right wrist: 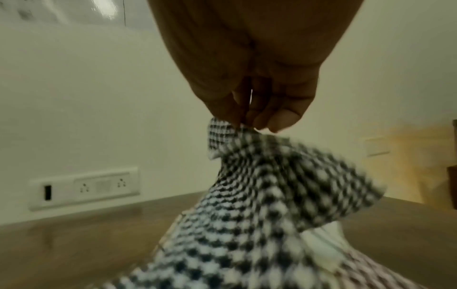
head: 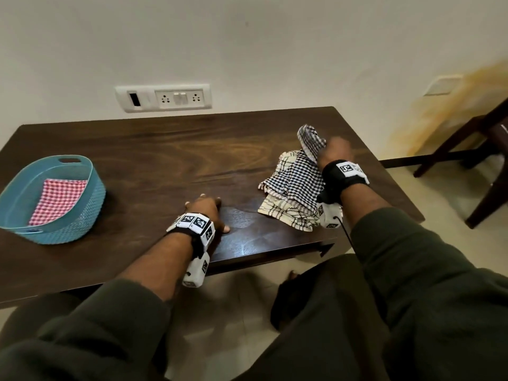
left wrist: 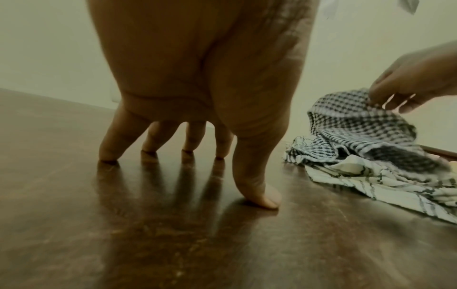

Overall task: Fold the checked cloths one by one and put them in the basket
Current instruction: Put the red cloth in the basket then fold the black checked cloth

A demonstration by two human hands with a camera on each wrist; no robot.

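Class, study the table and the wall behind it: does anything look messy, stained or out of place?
Yes. An orange-yellow stain runs down the wall at the right. Two cloths lie crumpled: the black checked cloth, pinched by the right hand, over the cream lined cloth.

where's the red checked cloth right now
In the head view the red checked cloth lies folded inside the blue basket at the table's left end, well left of the left hand.

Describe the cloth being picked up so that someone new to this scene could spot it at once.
On the dark wooden table, look at its right end, away from the blue basket. Two crumpled cloths lie heaped there; the right hand pinches the upper one, the black-and-white checked cloth. Its dense small checks set it apart from the cream cloth with thin dark lines beneath.
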